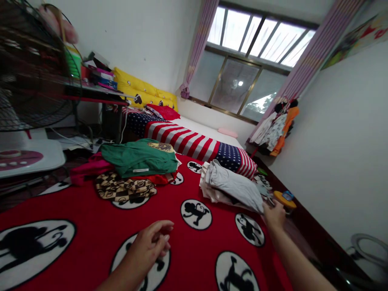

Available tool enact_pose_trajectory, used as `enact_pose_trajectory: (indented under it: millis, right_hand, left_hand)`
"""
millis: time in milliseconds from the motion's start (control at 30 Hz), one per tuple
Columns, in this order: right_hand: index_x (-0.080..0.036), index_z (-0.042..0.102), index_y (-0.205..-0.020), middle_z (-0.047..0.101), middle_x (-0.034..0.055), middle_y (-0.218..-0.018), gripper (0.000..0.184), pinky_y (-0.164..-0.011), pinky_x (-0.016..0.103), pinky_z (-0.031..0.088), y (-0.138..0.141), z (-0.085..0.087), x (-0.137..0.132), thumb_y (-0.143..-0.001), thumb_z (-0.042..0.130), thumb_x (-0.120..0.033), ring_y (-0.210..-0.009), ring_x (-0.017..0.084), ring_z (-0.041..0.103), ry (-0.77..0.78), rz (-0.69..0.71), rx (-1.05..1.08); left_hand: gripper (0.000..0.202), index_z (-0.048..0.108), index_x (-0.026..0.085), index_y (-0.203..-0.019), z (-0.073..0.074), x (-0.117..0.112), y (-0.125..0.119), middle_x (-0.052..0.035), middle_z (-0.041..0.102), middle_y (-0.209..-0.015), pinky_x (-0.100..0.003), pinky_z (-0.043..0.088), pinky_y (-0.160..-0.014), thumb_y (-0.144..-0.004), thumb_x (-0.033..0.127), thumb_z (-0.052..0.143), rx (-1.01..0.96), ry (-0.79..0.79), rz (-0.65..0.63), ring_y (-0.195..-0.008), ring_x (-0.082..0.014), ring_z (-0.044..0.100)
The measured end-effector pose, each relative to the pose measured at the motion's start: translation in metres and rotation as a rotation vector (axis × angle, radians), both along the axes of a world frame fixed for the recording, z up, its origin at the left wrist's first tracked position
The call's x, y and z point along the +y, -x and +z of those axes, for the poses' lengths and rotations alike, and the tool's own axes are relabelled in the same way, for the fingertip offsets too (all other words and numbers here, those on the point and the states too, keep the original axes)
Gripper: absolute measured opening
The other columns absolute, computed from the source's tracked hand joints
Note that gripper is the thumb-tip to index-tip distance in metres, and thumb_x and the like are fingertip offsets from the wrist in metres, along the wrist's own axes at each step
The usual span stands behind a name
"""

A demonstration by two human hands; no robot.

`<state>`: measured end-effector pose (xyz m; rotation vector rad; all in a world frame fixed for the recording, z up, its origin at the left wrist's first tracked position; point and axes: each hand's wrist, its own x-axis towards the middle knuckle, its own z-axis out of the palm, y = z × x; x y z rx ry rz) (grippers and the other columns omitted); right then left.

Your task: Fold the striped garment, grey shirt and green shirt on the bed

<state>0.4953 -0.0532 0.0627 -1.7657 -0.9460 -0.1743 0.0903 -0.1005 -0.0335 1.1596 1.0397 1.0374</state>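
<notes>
I have left hand [151,242] low near centre, fingers [163,223] loosely curled, left forearm [125,271] slanting up from below; right arm [298,252] stretched farther out, right hand [275,214] too blurred to read its grip from here

I see a red blanket [195,250] spread below my camera, patterned with black figures in black-rimmed white ovals; toward its far left I make out a loose heap, a green garment [136,155] uppermost, a brown-and-tan checked cloth [125,187] at the near edge, magenta cloth [91,167] and orange-red cloth [159,178] showing beneath; over to the right, a grey folded garment [235,182] rests on cream cloth [207,190].
</notes>
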Motion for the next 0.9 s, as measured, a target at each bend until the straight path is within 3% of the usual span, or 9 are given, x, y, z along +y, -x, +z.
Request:
enact_pose_trajectory:
  millis: [100, 200, 333, 467, 567, 733, 833, 900]
  right_hand:
    - [-0.012, 0.058, -0.109, 0.056, 0.0205, -0.119, 0.051, -0.099, 0.047, 0.039, 0.032, -0.035, -0.019, -0.065, 0.055, -0.037, -0.114, 0.033, 0.052, -0.042, 0.031, -0.023]
    - [-0.017, 0.059, -0.109, 0.055, 0.0150, -0.126, 0.042, -0.106, 0.043, 0.034, 0.085, -0.052, -0.041, -0.073, 0.054, -0.038, -0.124, 0.028, 0.047, -0.114, 0.238, -0.010]
    - [-0.020, 0.058, -0.110, 0.059, 0.0124, -0.122, 0.042, -0.080, 0.037, 0.053, 0.166, -0.063, -0.073, -0.071, 0.060, -0.034, -0.104, 0.025, 0.062, -0.113, 0.495, 0.481]
    - [-0.019, 0.063, -0.093, 0.052, 0.0119, -0.131, 0.027, -0.058, 0.030, 0.055, 0.224, -0.080, -0.096, -0.069, 0.061, -0.030, -0.080, 0.020, 0.067, -0.020, 0.681, 0.708]
    - [-0.018, 0.063, -0.081, 0.061, 0.0078, -0.113, 0.014, -0.058, 0.028, 0.054, 0.239, -0.089, -0.103, -0.070, 0.057, -0.025, -0.064, 0.014, 0.064, -0.011, 0.756, 0.646]
    - [-0.019, 0.063, -0.077, 0.065, 0.0024, -0.081, 0.011, -0.059, 0.027, 0.051, 0.236, -0.089, -0.107, -0.070, 0.055, -0.021, -0.063, 0.016, 0.063, -0.003, 0.798, 0.585]
    - [-0.019, 0.064, -0.080, 0.064, 0.0025, -0.079, 0.012, -0.063, 0.029, 0.051, 0.232, -0.088, -0.110, -0.072, 0.054, -0.021, -0.066, 0.017, 0.064, 0.020, 0.825, 0.575]
    - [-0.019, 0.064, -0.081, 0.064, 0.0033, -0.081, 0.012, -0.065, 0.030, 0.051, 0.230, -0.089, -0.111, -0.074, 0.055, -0.023, -0.068, 0.018, 0.064, 0.034, 0.847, 0.577]
  left_hand:
    - [0.039, 0.066, 0.018, -0.101, 0.002, -0.001, 0.001, -0.0116, 0.068, -0.099, -0.026, 0.048, -0.054, -0.069, 0.040, 0.065, 0.015, -0.052, -0.011, -0.065, -0.0165, 0.062]
    - [0.036, 0.067, 0.018, -0.098, 0.007, -0.003, 0.004, -0.0100, 0.069, -0.097, -0.026, 0.048, -0.055, -0.070, 0.040, 0.065, 0.036, -0.095, -0.027, -0.064, -0.0165, 0.062]
    - [0.033, 0.068, 0.017, -0.096, 0.008, -0.004, 0.008, -0.0064, 0.069, -0.079, -0.028, 0.049, -0.061, -0.072, 0.040, 0.064, 0.087, -0.150, -0.061, -0.066, -0.0185, 0.063]
    - [0.029, 0.069, 0.018, -0.093, 0.007, -0.005, 0.011, -0.0059, 0.069, -0.076, -0.029, 0.049, -0.064, -0.074, 0.040, 0.063, 0.106, -0.209, -0.095, -0.067, -0.0194, 0.063]
    - [0.027, 0.071, 0.018, -0.089, 0.012, -0.008, 0.011, -0.0060, 0.069, -0.077, -0.028, 0.048, -0.063, -0.072, 0.038, 0.065, 0.141, -0.241, -0.106, -0.067, -0.0192, 0.063]
    - [0.023, 0.072, 0.018, -0.085, 0.017, -0.012, 0.010, -0.0061, 0.069, -0.078, -0.028, 0.049, -0.066, -0.069, 0.033, 0.066, 0.199, -0.268, -0.085, -0.070, -0.0199, 0.064]
    - [0.024, 0.071, 0.017, -0.084, 0.018, -0.005, 0.012, -0.0052, 0.068, -0.070, -0.027, 0.049, -0.064, -0.067, 0.034, 0.069, 0.175, -0.220, -0.143, -0.065, -0.0178, 0.063]
    - [0.028, 0.070, 0.015, -0.086, 0.021, 0.003, 0.015, -0.0053, 0.067, -0.068, -0.027, 0.050, -0.062, -0.067, 0.036, 0.070, 0.168, -0.135, -0.258, -0.062, -0.0167, 0.063]
